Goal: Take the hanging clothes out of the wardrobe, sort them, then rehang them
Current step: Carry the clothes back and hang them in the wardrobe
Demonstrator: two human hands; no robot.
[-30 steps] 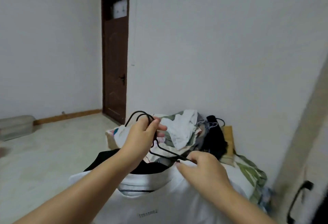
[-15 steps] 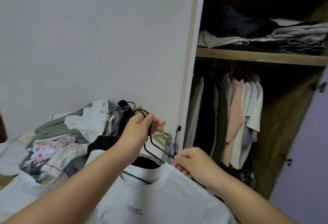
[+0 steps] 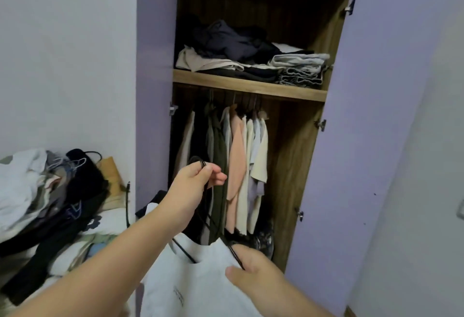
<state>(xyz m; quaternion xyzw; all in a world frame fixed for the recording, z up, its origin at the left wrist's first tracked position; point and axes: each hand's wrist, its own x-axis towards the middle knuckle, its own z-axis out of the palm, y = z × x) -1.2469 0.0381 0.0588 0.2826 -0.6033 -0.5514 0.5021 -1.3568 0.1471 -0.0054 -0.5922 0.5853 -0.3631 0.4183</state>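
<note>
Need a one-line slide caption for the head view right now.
Left hand grips black hanger hooks, right hand holds the white T-shirt before the open wardrobe.

Single view only: your head-worn wide-angle camera, facing forward and slightly down into the open wardrobe (image 3: 251,116) at close range. Your forearms enter from the bottom edge. Frame left catches the clothes pile (image 3: 50,191); frame right, the open door (image 3: 376,141).

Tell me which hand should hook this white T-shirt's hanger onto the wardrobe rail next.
Left, probably. The left hand pinches the hanger hook, raised toward the hanging clothes. The right hand holds the white T-shirt at its shoulder, lower down.
</note>
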